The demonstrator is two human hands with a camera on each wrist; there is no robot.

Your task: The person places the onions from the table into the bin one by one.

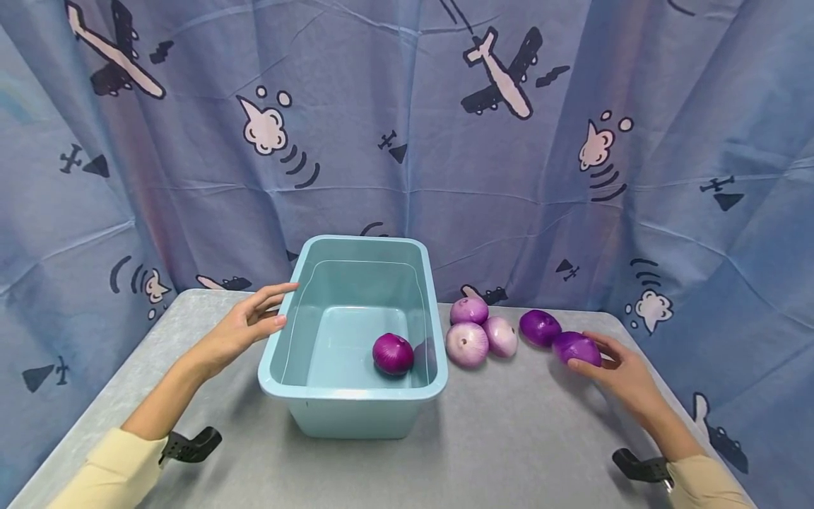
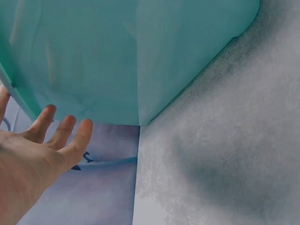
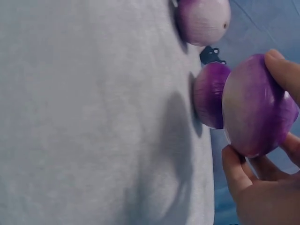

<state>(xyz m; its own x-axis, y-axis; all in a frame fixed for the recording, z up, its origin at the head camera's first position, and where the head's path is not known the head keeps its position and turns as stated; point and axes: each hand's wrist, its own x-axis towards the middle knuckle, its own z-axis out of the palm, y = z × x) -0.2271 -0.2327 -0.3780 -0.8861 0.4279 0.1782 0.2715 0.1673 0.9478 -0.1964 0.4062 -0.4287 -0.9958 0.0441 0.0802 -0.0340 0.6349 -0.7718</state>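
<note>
left hand [image 1: 244, 326] spread, fingers rested on bin [image 1: 352, 396] left rim near table [image 1: 509, 438] centre. right hand [image 1: 613, 367] pinches purple onion [image 1: 575, 348] by right edge; it should be gripped firmly and lifted clear of neighbouring onion [image 1: 540, 326].

Grey table [image 1: 496, 438] with a matte, faintly speckled top and rounded far corners, set against a hanging blue cloth. On it, left of middle: light blue plastic tub [image 1: 331, 404], open side up, standing flat. Just right of the tub: three pale purple onions [image 1: 467, 344] clustered together, touching one another. Further right: dark purple onion [image 1: 540, 327] lying alone on the surface, close beside the cluster. Near the front edge, at either side: two black clips [image 1: 191, 446], one left, one right.
</note>
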